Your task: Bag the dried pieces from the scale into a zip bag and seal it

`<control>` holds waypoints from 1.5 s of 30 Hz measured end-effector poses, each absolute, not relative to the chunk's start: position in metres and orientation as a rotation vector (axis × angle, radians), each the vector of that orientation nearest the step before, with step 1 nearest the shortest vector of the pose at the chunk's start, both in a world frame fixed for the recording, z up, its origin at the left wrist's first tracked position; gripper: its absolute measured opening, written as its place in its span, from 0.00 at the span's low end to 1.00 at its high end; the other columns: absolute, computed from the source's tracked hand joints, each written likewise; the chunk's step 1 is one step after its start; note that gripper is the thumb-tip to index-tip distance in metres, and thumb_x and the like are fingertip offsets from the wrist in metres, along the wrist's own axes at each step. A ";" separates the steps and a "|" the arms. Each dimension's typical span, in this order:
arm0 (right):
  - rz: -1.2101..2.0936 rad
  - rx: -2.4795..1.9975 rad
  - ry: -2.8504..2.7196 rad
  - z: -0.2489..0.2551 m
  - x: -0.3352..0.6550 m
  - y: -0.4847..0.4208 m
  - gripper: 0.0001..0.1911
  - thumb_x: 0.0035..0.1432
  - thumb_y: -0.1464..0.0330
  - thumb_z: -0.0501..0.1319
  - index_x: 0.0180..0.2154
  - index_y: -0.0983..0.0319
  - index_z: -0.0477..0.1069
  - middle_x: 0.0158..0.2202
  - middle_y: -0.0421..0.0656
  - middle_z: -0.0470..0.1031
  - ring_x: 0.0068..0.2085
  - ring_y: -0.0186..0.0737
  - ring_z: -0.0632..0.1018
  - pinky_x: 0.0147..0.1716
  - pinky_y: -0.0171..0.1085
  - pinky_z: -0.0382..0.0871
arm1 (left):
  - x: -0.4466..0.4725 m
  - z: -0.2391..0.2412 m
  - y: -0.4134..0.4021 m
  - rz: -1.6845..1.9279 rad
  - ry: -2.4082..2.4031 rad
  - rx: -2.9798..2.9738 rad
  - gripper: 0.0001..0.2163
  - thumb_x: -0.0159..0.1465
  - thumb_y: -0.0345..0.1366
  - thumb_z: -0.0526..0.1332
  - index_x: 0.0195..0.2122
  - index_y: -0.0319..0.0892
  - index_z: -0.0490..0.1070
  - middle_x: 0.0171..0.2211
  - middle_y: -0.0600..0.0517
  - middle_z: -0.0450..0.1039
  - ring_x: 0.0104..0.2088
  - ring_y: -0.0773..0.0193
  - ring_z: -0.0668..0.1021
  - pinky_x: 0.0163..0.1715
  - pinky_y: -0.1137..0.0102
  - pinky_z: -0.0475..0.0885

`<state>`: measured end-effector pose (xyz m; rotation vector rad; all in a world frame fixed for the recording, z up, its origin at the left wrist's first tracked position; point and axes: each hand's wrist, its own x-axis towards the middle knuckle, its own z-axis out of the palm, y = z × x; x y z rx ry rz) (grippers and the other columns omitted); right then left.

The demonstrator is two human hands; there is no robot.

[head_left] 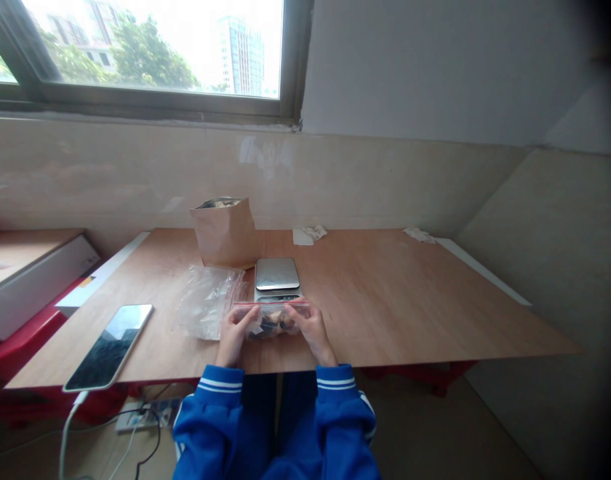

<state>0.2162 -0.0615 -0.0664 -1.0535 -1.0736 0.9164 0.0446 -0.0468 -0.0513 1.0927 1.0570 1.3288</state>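
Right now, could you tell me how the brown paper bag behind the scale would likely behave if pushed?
The brown paper bag stands upright and open-topped, so a high push would probably tip it. Its thin, creased walls would likely buckle rather than resist. Something shows at its mouth, so it may spill.

My wooden table stands against a pale tiled wall. Above it, bright daylight pours through a dark-framed window showing trees and towers. The floor looks beige, I think.

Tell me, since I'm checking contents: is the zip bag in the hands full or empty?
Partly filled: dark and tan pieces show through the zip bag, held by the left hand and right hand.
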 end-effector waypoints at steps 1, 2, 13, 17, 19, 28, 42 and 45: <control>0.915 -1.056 -1.070 -0.067 0.216 -0.062 0.13 0.49 0.57 0.65 0.31 0.60 0.74 0.29 0.41 0.78 0.32 0.41 0.79 0.33 0.37 0.73 | 0.045 -0.051 -0.047 1.328 1.063 1.094 0.14 0.50 0.42 0.69 0.32 0.37 0.78 0.29 0.49 0.78 0.32 0.61 0.77 0.36 0.69 0.72; 0.913 -1.058 -1.067 -0.067 0.216 -0.062 0.13 0.49 0.57 0.65 0.31 0.60 0.73 0.28 0.40 0.78 0.32 0.41 0.79 0.33 0.37 0.73 | 0.045 -0.050 -0.047 1.327 1.067 1.097 0.13 0.50 0.42 0.69 0.31 0.37 0.78 0.30 0.48 0.78 0.33 0.61 0.77 0.36 0.69 0.72; 0.984 -1.038 -1.032 -0.066 0.218 -0.065 0.12 0.50 0.59 0.65 0.34 0.60 0.74 0.31 0.41 0.78 0.33 0.40 0.79 0.33 0.35 0.72 | 0.048 -0.052 -0.049 1.300 0.989 1.089 0.12 0.51 0.41 0.69 0.33 0.38 0.76 0.30 0.50 0.78 0.32 0.62 0.78 0.36 0.69 0.72; 1.094 -0.971 -1.032 -0.064 0.218 -0.067 0.15 0.51 0.58 0.65 0.38 0.60 0.74 0.33 0.41 0.79 0.33 0.40 0.79 0.34 0.36 0.73 | 0.048 -0.056 -0.049 1.238 0.924 1.056 0.14 0.52 0.42 0.68 0.35 0.37 0.76 0.33 0.47 0.79 0.35 0.59 0.79 0.38 0.66 0.73; 1.121 -0.943 -1.046 -0.062 0.217 -0.068 0.15 0.51 0.58 0.65 0.39 0.59 0.74 0.33 0.41 0.79 0.34 0.41 0.80 0.35 0.36 0.73 | 0.049 -0.055 -0.050 1.240 0.926 1.067 0.15 0.51 0.42 0.69 0.36 0.37 0.76 0.34 0.47 0.79 0.36 0.58 0.79 0.40 0.66 0.73; 1.128 -0.961 -1.080 -0.060 0.215 -0.069 0.13 0.51 0.59 0.66 0.35 0.61 0.73 0.29 0.40 0.79 0.31 0.39 0.79 0.32 0.34 0.73 | 0.053 -0.052 -0.052 1.260 0.976 1.126 0.14 0.51 0.40 0.69 0.36 0.37 0.77 0.34 0.46 0.80 0.37 0.58 0.80 0.40 0.66 0.74; 0.983 -1.017 -1.094 -0.067 0.215 -0.065 0.11 0.50 0.60 0.66 0.32 0.61 0.74 0.30 0.41 0.77 0.32 0.39 0.78 0.31 0.33 0.72 | 0.056 -0.058 -0.052 1.332 1.052 1.136 0.13 0.51 0.40 0.69 0.35 0.37 0.78 0.33 0.45 0.80 0.35 0.58 0.80 0.38 0.67 0.74; 0.979 -1.019 -1.091 -0.065 0.216 -0.066 0.11 0.51 0.60 0.66 0.31 0.61 0.74 0.29 0.40 0.77 0.31 0.38 0.78 0.31 0.33 0.72 | 0.056 -0.057 -0.052 1.322 1.036 1.125 0.13 0.51 0.40 0.69 0.34 0.37 0.78 0.33 0.46 0.80 0.34 0.59 0.80 0.38 0.67 0.74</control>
